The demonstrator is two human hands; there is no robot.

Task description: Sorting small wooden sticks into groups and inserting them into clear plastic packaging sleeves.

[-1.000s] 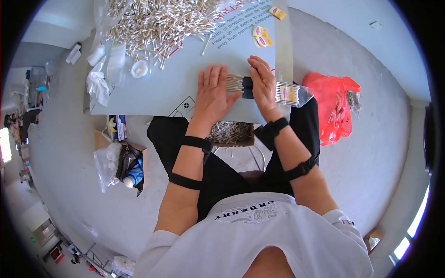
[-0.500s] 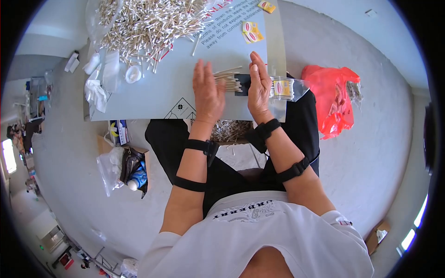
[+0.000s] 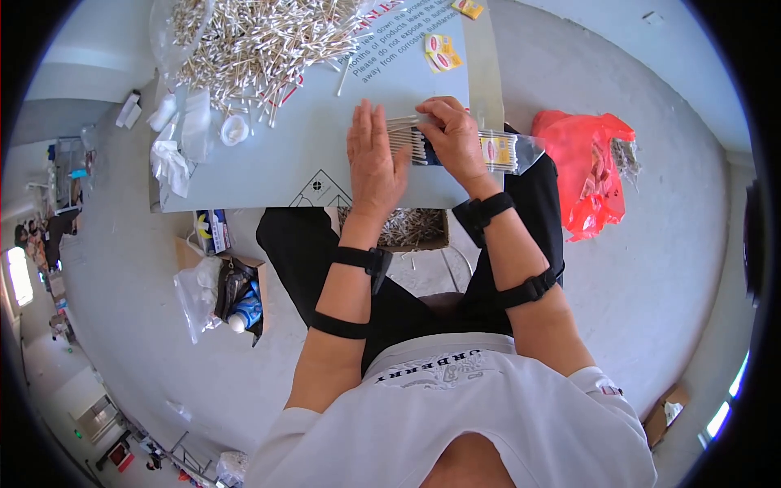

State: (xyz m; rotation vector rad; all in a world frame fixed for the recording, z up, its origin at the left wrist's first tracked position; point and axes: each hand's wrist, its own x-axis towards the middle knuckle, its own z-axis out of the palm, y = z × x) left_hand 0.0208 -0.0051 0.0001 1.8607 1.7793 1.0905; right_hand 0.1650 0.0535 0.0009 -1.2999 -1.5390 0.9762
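A flat row of cotton swabs (image 3: pixel 405 140) lies on the grey board between my two hands. My left hand (image 3: pixel 376 159) is open, its fingers straight and its palm edge up against the left ends of the row. At the opposite end my right hand (image 3: pixel 457 140) has curled its fingers, and the fingertips pinch at the upper swab tips. Partly beneath that hand is a dark strip (image 3: pixel 431 154). Just beyond its wrist, a clear bag of swabs (image 3: pixel 508 153) with a yellow label reaches over the board's right edge.
A big heap of loose swabs (image 3: pixel 252 57) covers the far left of the board (image 3: pixel 268 175). Small yellow cards (image 3: pixel 442 54), a white round tub (image 3: pixel 234 130) and crumpled tissue (image 3: pixel 169 167) lie about. A red plastic bag (image 3: pixel 582 175) sits to the right; a box of swabs (image 3: pixel 411 229) is below.
My right hand has gone from upright with straight fingers to curled fingers at the swabs' upper right corner. My left hand has shifted slightly right against the row.
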